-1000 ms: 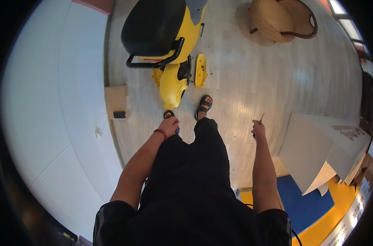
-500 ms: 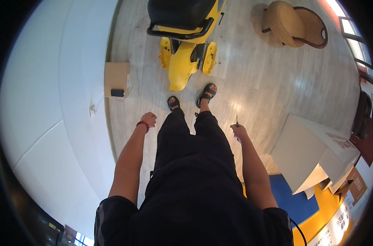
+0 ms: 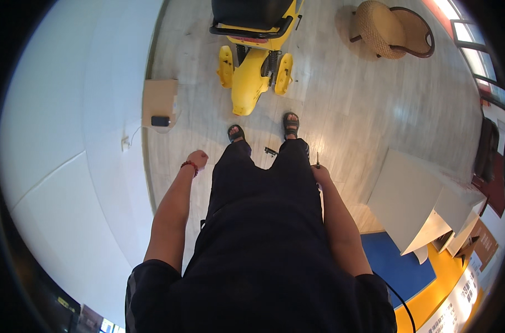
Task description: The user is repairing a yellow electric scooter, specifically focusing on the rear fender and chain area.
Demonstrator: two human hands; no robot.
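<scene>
My left hand, with a red bead bracelet at its wrist, hangs beside my left thigh with its fingers curled and nothing showing in them. My right hand is closed by my right thigh. Out of it sticks a thin, dark pointed tool, too small to name more exactly. Ahead of my feet stands a yellow scooter with a black seat and black rear rail; neither hand touches it. On the floor between my legs lies a small dark object that I cannot make out.
By the white wall at left sits a cardboard box with a black phone on it and a white cable. A wicker chair stands at far right. Nearer on the right are a white cabinet and a blue mat.
My right foot has stepped out to the right and the gap between my legs has widened. More of the small dark object shows. The right hand has come against my thigh.
</scene>
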